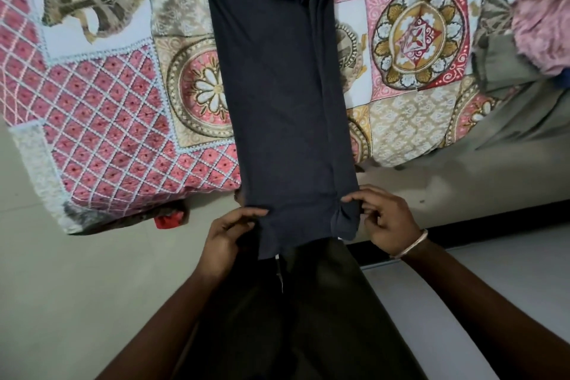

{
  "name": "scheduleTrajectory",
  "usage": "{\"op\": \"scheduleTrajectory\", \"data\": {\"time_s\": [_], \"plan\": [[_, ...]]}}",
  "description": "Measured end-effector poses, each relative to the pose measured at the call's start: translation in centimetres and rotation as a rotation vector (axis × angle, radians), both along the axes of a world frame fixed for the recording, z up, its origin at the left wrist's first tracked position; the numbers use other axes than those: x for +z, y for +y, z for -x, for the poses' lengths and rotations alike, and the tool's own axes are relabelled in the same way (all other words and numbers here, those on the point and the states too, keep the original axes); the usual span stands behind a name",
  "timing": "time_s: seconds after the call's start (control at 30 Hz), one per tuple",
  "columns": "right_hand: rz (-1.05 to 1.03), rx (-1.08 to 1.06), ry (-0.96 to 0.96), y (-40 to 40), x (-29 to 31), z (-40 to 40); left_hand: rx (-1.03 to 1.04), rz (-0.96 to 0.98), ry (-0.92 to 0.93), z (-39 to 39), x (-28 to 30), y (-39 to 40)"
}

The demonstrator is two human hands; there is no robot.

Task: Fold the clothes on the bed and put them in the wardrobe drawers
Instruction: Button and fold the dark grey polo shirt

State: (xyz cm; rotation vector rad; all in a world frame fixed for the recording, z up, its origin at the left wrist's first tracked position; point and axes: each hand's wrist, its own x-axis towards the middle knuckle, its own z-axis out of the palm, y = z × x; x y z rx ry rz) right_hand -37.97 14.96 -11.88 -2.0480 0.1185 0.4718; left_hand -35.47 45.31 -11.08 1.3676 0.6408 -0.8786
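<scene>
Dark navy garment (283,95), already narrowed into a long strip with its sides turned in, stretched lengthwise over the bed (101,120) from 12 o'clock down to 6 o'clock, near end hanging past the mattress edge toward the person. Pinched at both near corners: left hand (226,234) at about 7 o'clock of the strip, fingers (246,214) curled onto the hem with thumb beneath; right hand (385,219) at about 5 o'clock, thumb and forefinger nipping the bunched corner, remaining fingers loosely bent. Pale bangle (411,245) on the right wrist.

Judged as mid-fold: lengthwise folds apparently done, crosswise folding of the strip not yet done, most likely next by lifting the held end toward 12 o'clock. Far end at 12 o'clock rumpled, so probably some smoothing wanted before a tidy fold.

Farther out, more work waiting: pink fluffy cloth (543,9) heaped at 2 o'clock, greyish-olive garment (518,95) draped off the bed edge at 3 o'clock, both unfolded. Small red cloth (168,220) on the floor (61,287) at 8 o'clock, just under the patterned bedspread's corner. No wardrobe or drawers in view, so nothing visibly put away; task judged early, with this piece part-folded and at least two others untouched.
</scene>
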Motion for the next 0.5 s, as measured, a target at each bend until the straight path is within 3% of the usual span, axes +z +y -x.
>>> {"op": "scheduleTrajectory", "data": {"time_s": [0.07,0.23,0.37,0.5], "plan": [[0.126,0.052,-0.087,0.3,0.3,0.1,-0.079,0.036,0.012,0.0,0.4,0.7],[0.413,0.072,-0.446,1.0,-0.3,1.2,-0.330,-0.108,-0.241,0.0,1.0,1.4],[0.542,0.270,-0.670,0.9,-1.5,0.9,-0.485,-0.421,-0.543,-0.1,-0.2,2.6],[0.432,0.522,-0.561,0.6,-1.8,0.1,-0.680,-0.534,-0.945,0.1,-0.9,3.6]]}}
